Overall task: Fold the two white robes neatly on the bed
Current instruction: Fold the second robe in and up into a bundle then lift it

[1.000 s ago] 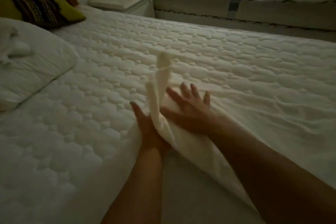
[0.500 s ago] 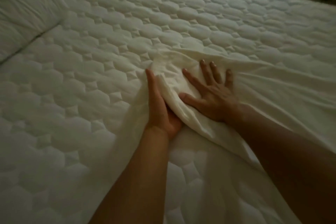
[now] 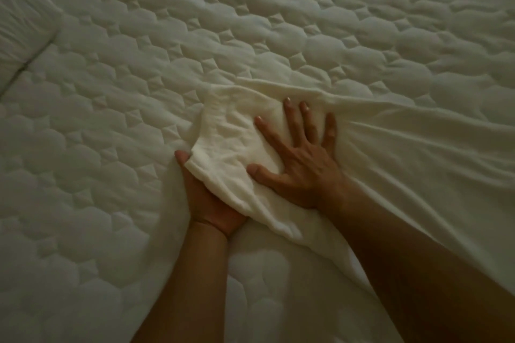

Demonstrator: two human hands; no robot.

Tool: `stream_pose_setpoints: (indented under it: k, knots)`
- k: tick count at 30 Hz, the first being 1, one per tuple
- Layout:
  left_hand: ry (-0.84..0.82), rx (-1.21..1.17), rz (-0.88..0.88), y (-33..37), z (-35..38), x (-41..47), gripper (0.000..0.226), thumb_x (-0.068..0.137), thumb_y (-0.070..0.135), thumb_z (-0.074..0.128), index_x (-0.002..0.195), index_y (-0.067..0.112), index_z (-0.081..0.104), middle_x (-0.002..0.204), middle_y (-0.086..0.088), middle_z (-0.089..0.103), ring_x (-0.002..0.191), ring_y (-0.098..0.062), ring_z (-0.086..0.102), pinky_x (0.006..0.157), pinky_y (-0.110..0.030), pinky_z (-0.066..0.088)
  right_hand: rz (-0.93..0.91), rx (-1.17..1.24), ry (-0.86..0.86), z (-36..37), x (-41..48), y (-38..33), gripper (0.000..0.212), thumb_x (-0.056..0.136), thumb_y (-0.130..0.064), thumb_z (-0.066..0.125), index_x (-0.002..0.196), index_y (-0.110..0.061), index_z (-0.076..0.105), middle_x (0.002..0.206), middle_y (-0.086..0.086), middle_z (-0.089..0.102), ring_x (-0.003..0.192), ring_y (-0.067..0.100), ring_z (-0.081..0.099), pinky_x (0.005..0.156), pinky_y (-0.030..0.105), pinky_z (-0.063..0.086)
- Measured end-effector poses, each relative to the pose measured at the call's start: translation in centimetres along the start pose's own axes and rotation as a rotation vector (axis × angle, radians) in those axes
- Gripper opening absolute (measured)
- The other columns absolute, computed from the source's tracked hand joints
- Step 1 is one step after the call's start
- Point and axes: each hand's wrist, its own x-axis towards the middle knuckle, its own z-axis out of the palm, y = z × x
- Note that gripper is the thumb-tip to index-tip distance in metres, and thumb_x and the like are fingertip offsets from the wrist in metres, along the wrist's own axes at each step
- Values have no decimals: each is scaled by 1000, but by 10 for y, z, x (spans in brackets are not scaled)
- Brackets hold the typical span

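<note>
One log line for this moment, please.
left hand: beneath robe fold | right hand: flat, pressing robe | robe: on bed, wrinkled

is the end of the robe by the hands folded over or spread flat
Folded over: the white robe shows a doubled flap here, with the right hand pressing flat on it and the left hand lying beneath its edge.

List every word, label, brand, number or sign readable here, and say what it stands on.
None: no word, label, brand, number or sign shows on the white robe, the quilted bed, the pillow, the left hand or the right hand.
</note>
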Motion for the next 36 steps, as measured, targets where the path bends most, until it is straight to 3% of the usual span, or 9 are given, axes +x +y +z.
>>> stream_pose_setpoints:
  k: [3,6,10,13,18,22,25,28,36]
  knots:
    - [-9,-24,-33,2,2,-1,117,78,93,16,157,9,33,161,-25,32,149,-46,28,122,-65,3,3,8,2,-2,0,0,87,79,-90,22,152,-54,-7,166,7,-19,152,32,-20,114,67,-10]
    - [-28,-24,-45,1,5,-3,112,80,93,22,158,14,33,162,-23,32,149,-46,28,121,-67,6,3,5,-10,-4,0,1,88,79,-90,25,153,-53,-6,166,8,-17,152,32,-18,114,68,-8]
    - [278,53,-152,22,34,-3,100,87,87,28,156,16,40,160,-21,37,148,-44,32,119,-66,21,-10,21,-47,-7,2,2,91,79,-88,29,155,-50,-1,167,9,-15,152,33,-16,114,69,-6]
    - [487,473,-264,72,73,23,84,94,77,33,146,15,54,147,-19,56,136,-37,54,111,-56,44,-33,46,-71,-10,1,8,93,79,-88,31,157,-47,3,167,11,-12,153,34,-13,114,70,-7]
    - [630,1245,-273,103,78,87,48,70,45,89,103,13,78,103,-13,79,99,-33,75,91,-54,59,1,117,-11,-6,4,7,96,76,-83,46,157,-41,17,167,13,5,154,35,-2,115,69,-6]
    - [806,1135,-226,103,62,77,67,46,60,94,94,15,81,99,-16,78,92,-35,76,86,-52,59,9,130,2,-8,2,11,93,75,-79,53,155,-39,28,167,12,11,154,34,2,116,68,-5]
    - [824,1141,-192,101,66,82,43,62,47,91,87,14,80,89,-8,80,81,-22,76,65,-34,63,13,112,-8,-10,6,10,91,76,-79,54,154,-39,30,166,10,11,154,33,4,116,67,-3]
    - [873,1125,-198,97,64,87,11,82,23,79,80,12,79,82,-3,79,72,-15,75,58,-26,61,46,126,2,-9,4,11,90,76,-77,57,153,-38,32,166,9,13,154,32,6,117,66,-2]
    - [900,1123,-171,95,57,97,10,83,20,80,89,12,77,88,-5,79,77,-18,76,65,-31,63,27,107,32,-8,3,11,90,79,-74,57,155,-34,32,166,12,14,154,31,4,118,65,-3]
